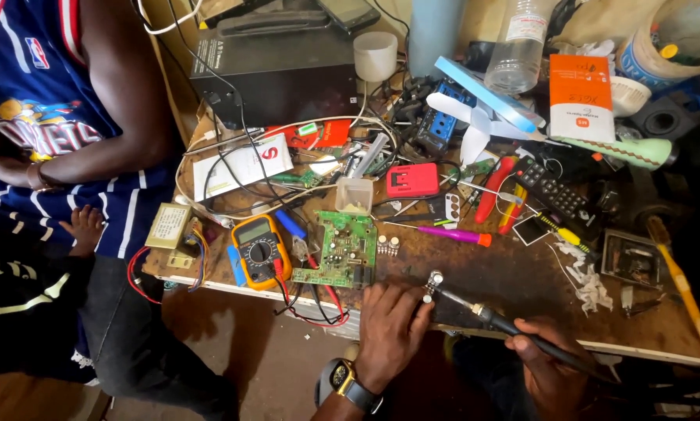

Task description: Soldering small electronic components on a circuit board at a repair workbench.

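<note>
Soldering iron (pixel 521 331): bare metal shaft, matt black plastic grip, in right hand (pixel 556 374). Small part (pixel 431 282) pinned by left hand (pixel 389 331): shiny metal caps. Workbench (pixel 513 277): rough, scorched, stained wood, pale raw edge. Circuit board (pixel 338 249): green, semi-gloss laminate. Multimeter (pixel 261 251): glossy orange plastic shell, black dial. Screwdriver (pixel 453 233): translucent purple plastic handle, steel shank. Wristwatch (pixel 348 382): glossy black plastic. Bottle (pixel 520 43): clear plastic. Box (pixel 581 95): matt orange card.
</note>
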